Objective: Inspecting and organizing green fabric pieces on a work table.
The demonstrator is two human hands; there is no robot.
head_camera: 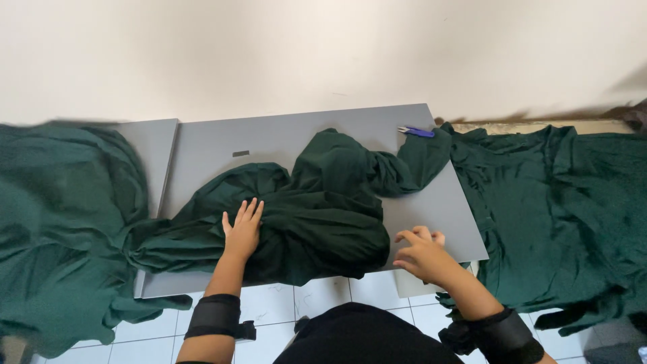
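Observation:
A crumpled dark green garment (323, 202) lies bunched across a grey table (269, 141). My left hand (242, 229) rests flat on the cloth near the table's front edge, fingers spread. My right hand (421, 253) hovers at the right front of the table, just right of the cloth bundle, fingers curled and apart, holding nothing that I can see. Both wrists wear black bands.
More dark green fabric is piled at the left (60, 222) and spread out at the right (559, 216). Small blue-handled snips (416, 131) lie at the table's far right corner. A second grey panel (151, 155) adjoins on the left. White floor tiles (323, 300) show below.

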